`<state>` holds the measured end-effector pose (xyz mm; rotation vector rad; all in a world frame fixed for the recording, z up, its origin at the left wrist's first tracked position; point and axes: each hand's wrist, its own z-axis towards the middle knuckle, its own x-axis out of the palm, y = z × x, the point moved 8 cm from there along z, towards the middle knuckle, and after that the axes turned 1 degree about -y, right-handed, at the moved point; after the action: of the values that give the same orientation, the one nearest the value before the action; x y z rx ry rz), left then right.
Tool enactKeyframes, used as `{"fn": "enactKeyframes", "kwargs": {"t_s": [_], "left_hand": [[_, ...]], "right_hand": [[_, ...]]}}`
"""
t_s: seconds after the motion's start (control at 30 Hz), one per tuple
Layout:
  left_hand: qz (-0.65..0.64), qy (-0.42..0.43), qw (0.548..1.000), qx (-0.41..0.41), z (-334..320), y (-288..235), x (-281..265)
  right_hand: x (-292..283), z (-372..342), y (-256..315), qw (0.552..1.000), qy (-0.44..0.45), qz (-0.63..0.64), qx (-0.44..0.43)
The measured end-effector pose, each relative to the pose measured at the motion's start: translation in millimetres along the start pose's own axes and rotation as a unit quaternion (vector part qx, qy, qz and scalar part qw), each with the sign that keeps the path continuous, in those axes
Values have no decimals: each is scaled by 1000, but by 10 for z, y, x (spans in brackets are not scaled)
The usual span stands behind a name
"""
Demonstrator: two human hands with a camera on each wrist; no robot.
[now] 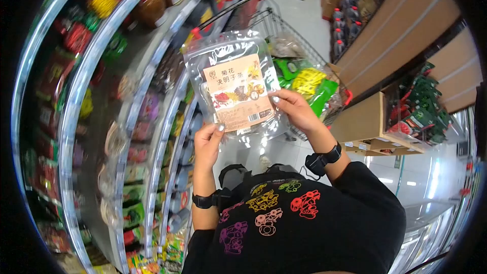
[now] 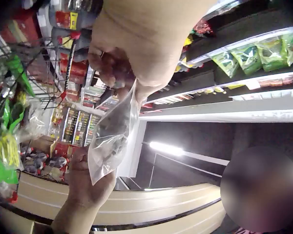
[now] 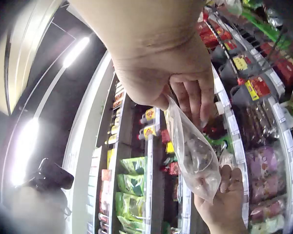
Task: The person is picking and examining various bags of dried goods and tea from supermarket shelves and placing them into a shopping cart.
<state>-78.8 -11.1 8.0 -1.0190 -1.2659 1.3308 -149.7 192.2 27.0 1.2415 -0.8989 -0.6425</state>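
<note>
A clear zip pouch of tea (image 1: 238,78) with a peach-coloured label is held up in front of the body, label facing the head camera. My left hand (image 1: 207,144) pinches its lower left edge, thumb over the front. At the lower right edge, my right hand (image 1: 295,110) grips it the same way. Seen edge-on in the left wrist view, the pouch (image 2: 110,139) spans both hands. Through its clear plastic (image 3: 195,156) in the right wrist view, some of the contents show faintly.
Shelves (image 1: 114,137) packed with bagged goods line the left side. A shopping cart (image 1: 304,45) holding green and yellow packages stands just beyond the pouch. To the right is a cardboard display box (image 1: 368,122) with green packets, and bottles (image 1: 339,33) stand farther back.
</note>
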Motion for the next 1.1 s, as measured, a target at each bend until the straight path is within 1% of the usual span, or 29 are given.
{"fn": "enactKeyframes", "kwargs": {"t_s": [0.03,0.07,0.1,0.13,0.17,0.2,0.23,0.3,0.33,0.43,0.5,0.53,0.6,0.63,0.7,0.73,0.83,0.87,0.97,1.07,1.1], "left_hand": [[-10,-13,1000,-4,-106,-17,55],[-19,-21,1000,-6,-185,-30,97],[20,-29,997,70,-99,-194,-638],[20,-43,996,72,-283,-169,-734],[41,-57,995,66,-536,-229,-948],[72,-60,994,50,-710,-374,-1240],[73,-63,994,60,-819,-333,-1369],[100,-69,991,63,-1152,-441,-1756],[112,-55,990,63,-1286,-429,-1954],[87,-98,988,85,-1695,-799,-2508],[114,-94,986,78,-1888,-814,-2830],[127,-95,985,74,-1945,-793,-2916],[163,-78,982,49,-2045,-760,-3061],[176,-60,981,61,-2068,-770,-3059],[205,-27,974,91,-2066,-865,-3032],[237,13,965,109,-2054,-798,-3014],[153,49,982,101,-1890,-712,-2958],[159,49,978,125,-1860,-702,-2988],[101,64,992,37,-1653,-597,-2951],[66,32,994,86,-1410,-592,-2867],[78,54,994,56,-1328,-556,-2857]], "right_hand": [[15,-47,64,1000,18,-3,15],[21,-67,183,999,14,-33,-12],[664,294,97,995,34,-31,-86],[810,208,74,995,36,-39,-79],[1077,115,17,996,38,-25,-71],[1395,107,-8,996,50,2,-79],[1571,114,5,993,67,-17,-98],[2079,78,-101,994,75,-10,-81],[2309,72,-179,993,82,-6,-84],[3063,37,-318,990,106,37,-87],[3422,20,-394,989,118,54,-76],[3523,26,-463,988,120,57,-74],[3649,-2,-530,991,106,11,-76],[3663,-19,-564,992,99,-16,-76],[3656,-51,-608,995,84,-7,-53],[3624,-53,-611,996,73,-6,-43],[3540,121,-594,998,64,-6,-28],[3550,191,-563,998,59,-4,-23],[3461,474,-513,997,71,0,-7],[3345,785,-473,995,93,-11,17],[3328,905,-455,994,105,-4,27]]}}
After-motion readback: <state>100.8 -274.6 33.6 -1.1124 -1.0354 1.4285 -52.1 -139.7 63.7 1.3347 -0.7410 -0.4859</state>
